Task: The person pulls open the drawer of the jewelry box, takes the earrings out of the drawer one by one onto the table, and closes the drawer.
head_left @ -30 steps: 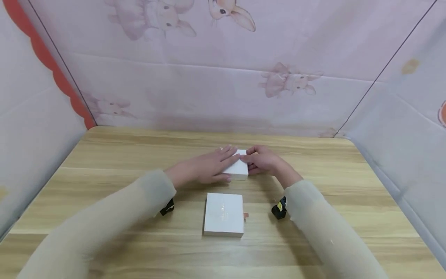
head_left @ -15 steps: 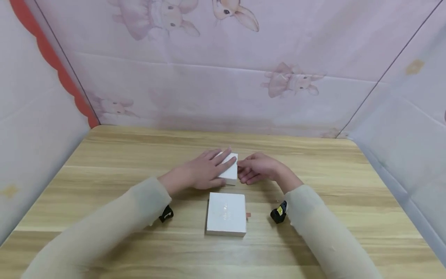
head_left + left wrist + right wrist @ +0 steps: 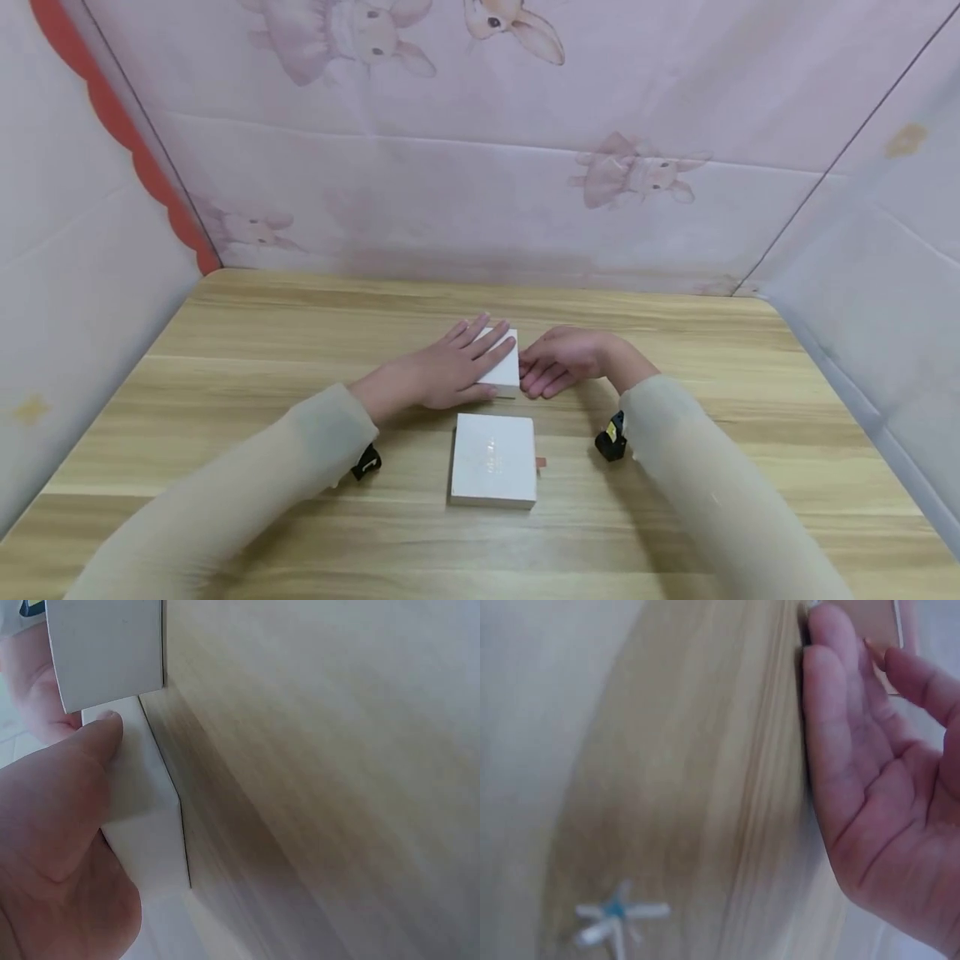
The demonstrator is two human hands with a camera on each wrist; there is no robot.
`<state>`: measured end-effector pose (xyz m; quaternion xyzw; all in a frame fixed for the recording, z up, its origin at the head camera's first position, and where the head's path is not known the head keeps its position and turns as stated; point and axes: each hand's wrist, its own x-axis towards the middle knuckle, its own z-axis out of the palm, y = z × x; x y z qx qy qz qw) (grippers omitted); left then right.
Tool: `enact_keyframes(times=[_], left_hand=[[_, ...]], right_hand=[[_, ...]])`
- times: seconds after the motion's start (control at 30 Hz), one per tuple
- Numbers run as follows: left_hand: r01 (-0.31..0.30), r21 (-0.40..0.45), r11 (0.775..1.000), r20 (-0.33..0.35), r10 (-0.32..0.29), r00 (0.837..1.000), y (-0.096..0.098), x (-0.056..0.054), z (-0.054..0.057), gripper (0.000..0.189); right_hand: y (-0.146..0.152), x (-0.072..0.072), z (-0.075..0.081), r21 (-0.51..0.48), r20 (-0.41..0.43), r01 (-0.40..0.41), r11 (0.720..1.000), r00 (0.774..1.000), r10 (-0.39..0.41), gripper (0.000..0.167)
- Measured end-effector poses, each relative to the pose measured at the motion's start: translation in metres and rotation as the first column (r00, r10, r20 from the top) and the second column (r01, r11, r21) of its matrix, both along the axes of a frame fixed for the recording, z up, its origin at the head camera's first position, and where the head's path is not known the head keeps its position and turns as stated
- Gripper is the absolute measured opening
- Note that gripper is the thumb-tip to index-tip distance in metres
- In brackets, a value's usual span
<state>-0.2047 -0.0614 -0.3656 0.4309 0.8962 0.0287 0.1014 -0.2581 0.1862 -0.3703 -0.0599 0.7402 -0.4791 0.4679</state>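
In the head view my left hand [image 3: 457, 367] rests on the far white box [image 3: 504, 362], straight fingers spread over its top. The left wrist view shows its thumb along that box's side [image 3: 139, 765]. At the box's right end my right hand [image 3: 566, 358] has its palm turned partly upward. Between thumb and forefinger it pinches a small orange-brown ribbon tab [image 3: 875, 651], beside a pinkish-brown face edged in white [image 3: 881, 622]. Nearer to me lies a second flat white box [image 3: 493, 458] with gold lettering and an orange-pink tab [image 3: 541, 462] on its right side.
Both boxes are on a wood-grain table [image 3: 300, 533]. A fabric wall [image 3: 450, 208] printed with rabbits stands behind it, with pale side walls. The right wrist view holds a small white star-like shape [image 3: 616, 909] with a blue centre, kind unclear.
The far box has shifted a little left relative to the nearer one, both hands with it. My left fingers have spread wider. My right hand has lowered and turned its palm upward.
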Motion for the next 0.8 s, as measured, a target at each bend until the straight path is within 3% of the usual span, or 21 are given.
enact_keyframes(times=[0.27,0.63,0.8], left_hand=[[-0.004,0.014,1.0,0.016,0.004,1.0,0.0,-0.001,-0.002,0.075],[0.014,0.034,0.999,-0.058,-0.012,0.998,0.001,-0.004,-0.014,0.075],[0.006,0.048,0.999,-0.075,-0.003,0.997,0.0,-0.003,-0.012,0.076]], right_hand=[[-0.002,-0.003,0.001,0.035,-0.033,-0.086,0.996,0.996,0.088,0.031],[0.004,-0.004,-0.012,-0.014,-0.049,-0.057,0.998,0.997,0.057,0.031],[0.001,-0.007,-0.012,-0.009,-0.043,-0.071,0.997,0.997,0.071,0.032]])
